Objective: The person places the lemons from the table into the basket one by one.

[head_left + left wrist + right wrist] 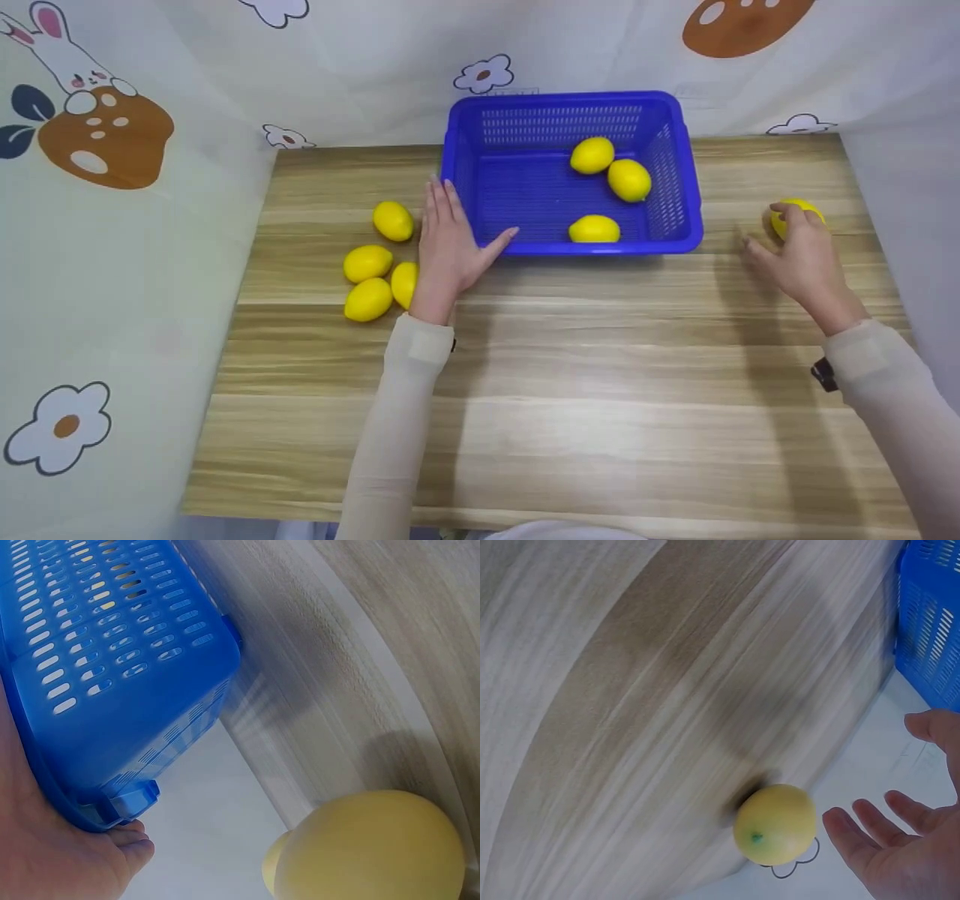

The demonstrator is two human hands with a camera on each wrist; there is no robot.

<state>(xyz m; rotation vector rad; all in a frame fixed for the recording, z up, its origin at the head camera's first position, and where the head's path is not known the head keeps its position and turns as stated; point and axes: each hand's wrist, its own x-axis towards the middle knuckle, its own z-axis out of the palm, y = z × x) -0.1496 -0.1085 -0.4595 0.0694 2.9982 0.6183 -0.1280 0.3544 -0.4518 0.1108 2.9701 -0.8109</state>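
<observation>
A blue plastic basket [540, 202] stands at the back of the table with three lemons inside, one of them a lemon [629, 180] near its right wall. My left hand [450, 244] lies along the basket's left rim, fingers straight and thumb spread over the front rim. In the left wrist view the palm is against the rim of the basket [135, 660]. My right hand [806, 259] is over a single lemon [801, 210] at the far right, fingers spread. The right wrist view shows a gap between those fingertips and the lemon [775, 825].
Several loose lemons, among them a lemon [368, 300], lie on the wooden table [555, 420] left of the basket, beside my left wrist. A patterned curtain [360, 67] hangs behind the table and along both sides.
</observation>
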